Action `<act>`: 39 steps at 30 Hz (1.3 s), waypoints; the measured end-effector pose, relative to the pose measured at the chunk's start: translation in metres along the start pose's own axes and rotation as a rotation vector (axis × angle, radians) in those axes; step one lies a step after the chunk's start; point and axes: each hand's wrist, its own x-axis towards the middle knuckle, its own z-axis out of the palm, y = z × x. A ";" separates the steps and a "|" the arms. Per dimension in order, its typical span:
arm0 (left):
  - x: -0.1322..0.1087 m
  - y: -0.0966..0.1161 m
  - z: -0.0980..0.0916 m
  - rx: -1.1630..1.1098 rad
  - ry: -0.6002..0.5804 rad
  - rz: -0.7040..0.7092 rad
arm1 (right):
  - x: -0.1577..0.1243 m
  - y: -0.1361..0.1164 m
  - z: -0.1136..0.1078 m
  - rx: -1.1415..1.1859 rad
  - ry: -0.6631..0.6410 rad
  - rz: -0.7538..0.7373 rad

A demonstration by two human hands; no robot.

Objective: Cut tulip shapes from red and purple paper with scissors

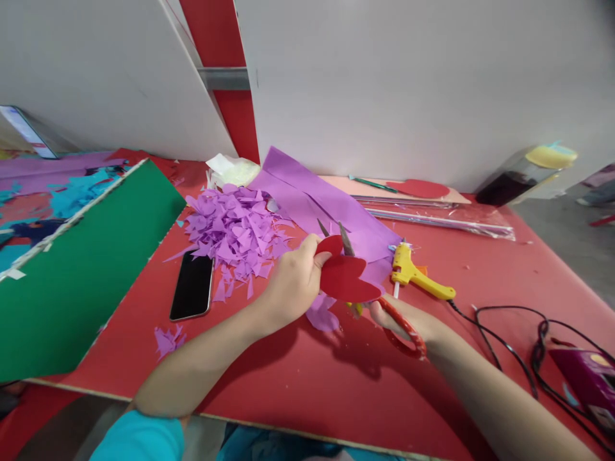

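Observation:
My left hand [296,280] pinches a red paper piece [348,280] with curved, lobed edges, above the middle of the red table. Scissors with red handles [401,325] are in my right hand [384,318]; their blades stand apart and point away from me, at the far edge of the red paper, partly hidden behind it. Below the paper lies a small purple paper piece [323,315]. Large purple sheets [307,192] are just beyond my hands, and a heap of purple scraps [235,227] is to their left.
A black phone [192,287] lies left of my left hand. The green board [91,269] covers the left side. On the right are a yellow glue gun [418,275], its black cable and a magenta box [583,384]. A yellow-lidded container [526,173] stands at the back right.

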 end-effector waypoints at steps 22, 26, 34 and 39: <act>-0.014 -0.008 0.027 -0.194 0.169 -0.083 | 0.004 0.000 0.033 0.535 -0.035 0.075; -0.014 -0.009 0.029 -0.190 0.195 -0.054 | -0.001 0.008 0.040 0.624 0.012 0.102; -0.015 -0.013 0.034 -0.205 0.220 -0.007 | -0.005 0.016 0.050 0.655 0.021 0.113; -0.016 -0.013 0.036 -0.195 0.272 0.042 | -0.004 0.012 0.052 0.651 0.049 0.122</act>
